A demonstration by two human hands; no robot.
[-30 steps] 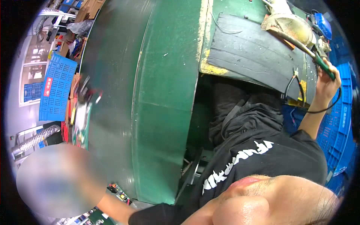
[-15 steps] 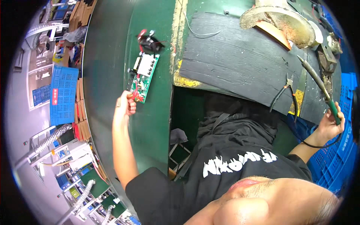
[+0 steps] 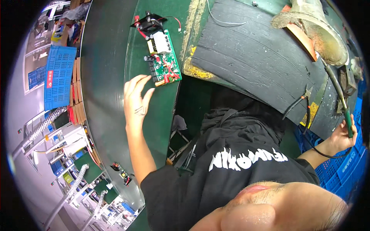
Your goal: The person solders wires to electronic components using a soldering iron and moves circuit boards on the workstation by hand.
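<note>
Green table [image 3: 150, 127], black mat [image 3: 243, 50] to the right — circuit board [image 3: 166, 61] lying near the table's edge.
Left hand [image 3: 137, 101] is just beside the board's lower end, grip loose, thumb and fingers apart. Right hand [image 3: 342, 135] has its grip clamped round the green handle of a soldering iron [image 3: 346, 112], far end near a grimy flared hood [image 3: 318, 29] — pliers [image 3: 306, 96] resting on the mat.

The desk [image 3: 105, 102] leaves room left of the left hand [image 3: 134, 100]; a circuit board [image 3: 168, 63] blocks its front; pliers [image 3: 307, 95] lie left of the right hand [image 3: 340, 138].
</note>
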